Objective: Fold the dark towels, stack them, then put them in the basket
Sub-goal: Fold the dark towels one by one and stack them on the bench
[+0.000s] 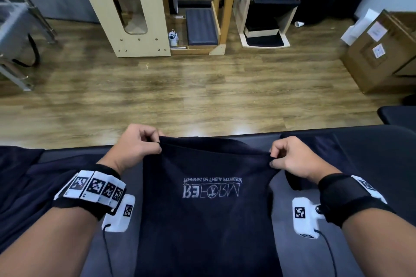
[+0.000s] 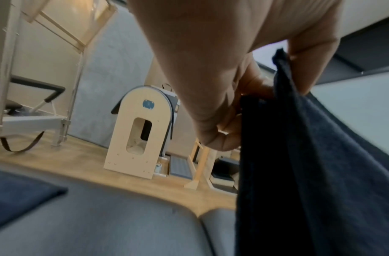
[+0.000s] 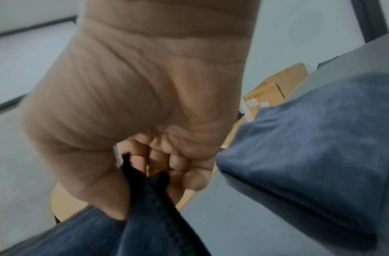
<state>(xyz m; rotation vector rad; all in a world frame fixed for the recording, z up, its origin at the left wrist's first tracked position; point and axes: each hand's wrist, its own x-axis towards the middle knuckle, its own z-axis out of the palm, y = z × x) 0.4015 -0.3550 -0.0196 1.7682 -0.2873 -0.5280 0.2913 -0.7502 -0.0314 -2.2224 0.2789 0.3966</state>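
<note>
As held, towel between hands

A dark grey padded bench spans the foreground, with a seam between its cushions. Dark blue towels lie on it: one heap at the left, another, perhaps folded, at the right. Beyond the bench is wood-look flooring.
</note>
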